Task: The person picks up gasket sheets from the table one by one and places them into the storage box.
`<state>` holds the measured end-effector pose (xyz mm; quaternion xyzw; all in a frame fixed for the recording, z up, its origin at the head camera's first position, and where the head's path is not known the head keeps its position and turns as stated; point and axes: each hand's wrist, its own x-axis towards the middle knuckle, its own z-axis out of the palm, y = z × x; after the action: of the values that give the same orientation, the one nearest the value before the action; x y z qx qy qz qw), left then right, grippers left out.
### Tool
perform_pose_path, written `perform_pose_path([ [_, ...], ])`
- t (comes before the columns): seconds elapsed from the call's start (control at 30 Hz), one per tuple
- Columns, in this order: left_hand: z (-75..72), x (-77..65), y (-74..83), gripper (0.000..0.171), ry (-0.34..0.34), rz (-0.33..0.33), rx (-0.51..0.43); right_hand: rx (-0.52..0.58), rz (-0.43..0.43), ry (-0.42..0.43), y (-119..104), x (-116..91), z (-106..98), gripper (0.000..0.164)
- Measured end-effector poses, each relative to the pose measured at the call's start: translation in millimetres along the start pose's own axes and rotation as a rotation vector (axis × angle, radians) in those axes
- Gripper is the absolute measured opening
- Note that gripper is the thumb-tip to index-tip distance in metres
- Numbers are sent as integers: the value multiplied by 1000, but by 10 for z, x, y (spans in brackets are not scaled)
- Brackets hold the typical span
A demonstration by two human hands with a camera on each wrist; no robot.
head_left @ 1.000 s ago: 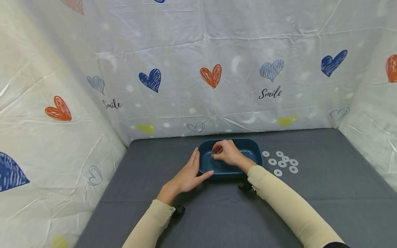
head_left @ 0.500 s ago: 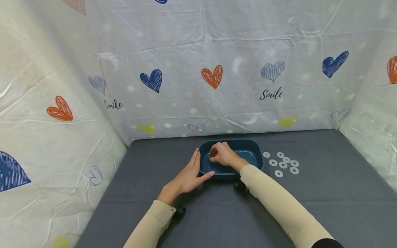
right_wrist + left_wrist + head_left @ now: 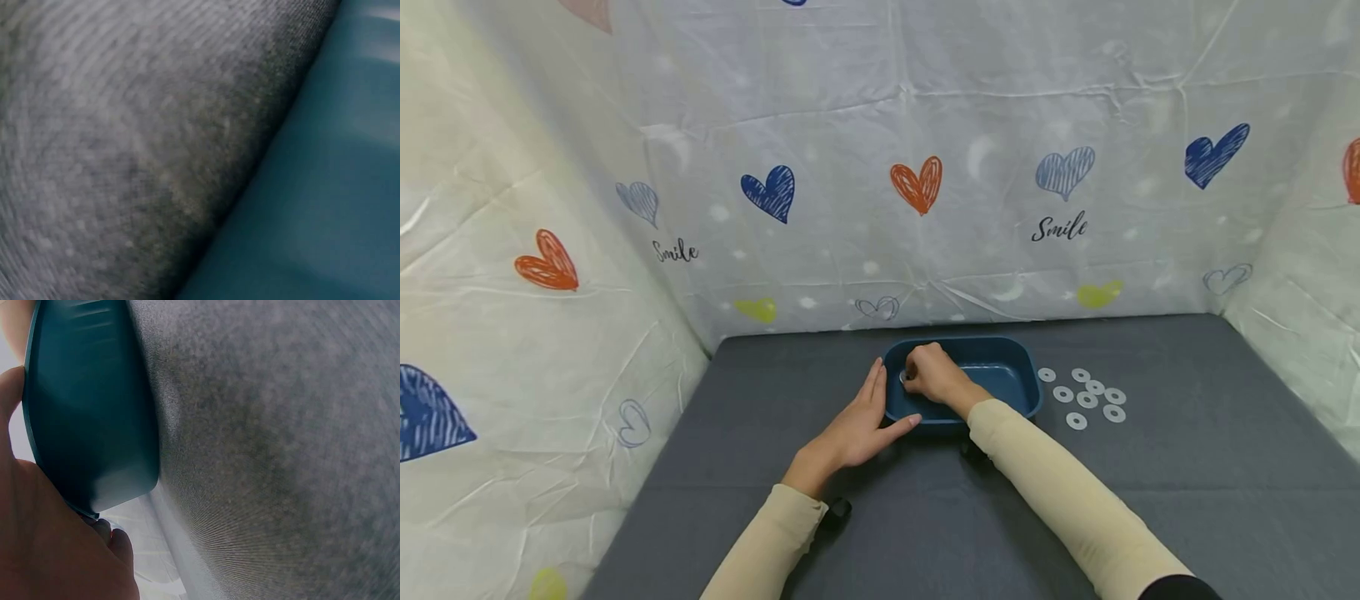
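A dark blue rectangular tray (image 3: pixel 1000 404) stands toward the back of the grey table. My left hand (image 3: pixel 853 429) rests against its left end, fingers straight along the outside and thumb at the front rim. In the left wrist view that hand (image 3: pixel 56 531) touches the tray's rim (image 3: pixel 31 431). Over the tray's left part, my right hand (image 3: pixel 934 375) pinches a small washer (image 3: pixel 903 377), whose pale edge shows past the fingertips. The right wrist view holds only the tray's outer wall (image 3: pixel 312 206) and cloth; the hand is out of that view.
Several flat white washers (image 3: pixel 1087 400) lie loosely grouped on the grey table cloth (image 3: pixel 910 517), right of the tray. A white curtain (image 3: pixel 835 233) printed with hearts hangs behind the table and along both sides.
My right hand has moved a little left inside the tray, the washer still in its fingers and more of its edge now showing. The left hand has stayed at the tray's left end.
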<state>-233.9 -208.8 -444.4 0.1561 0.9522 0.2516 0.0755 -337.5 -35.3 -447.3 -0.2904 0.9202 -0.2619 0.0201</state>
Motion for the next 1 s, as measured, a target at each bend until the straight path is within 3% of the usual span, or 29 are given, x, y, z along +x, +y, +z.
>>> perform_pose_path([
  [0.17, 7, 32, 19, 109, 0, 0, 15, -7, 9, 20, 34, -21, -6, 19],
  [0.4, 19, 15, 33, 110, -5, -11, 11, 83, -5, 11, 67, -147, -68, 28],
  [0.73, -4, 5, 7, 111, 3, -17, 12, 120, -95, -19, 85, -415, -353, 41],
  [1.0, -4, 14, 28, 111, 1, -19, 20, 110, -118, 6, 135, -646, -565, 39],
])
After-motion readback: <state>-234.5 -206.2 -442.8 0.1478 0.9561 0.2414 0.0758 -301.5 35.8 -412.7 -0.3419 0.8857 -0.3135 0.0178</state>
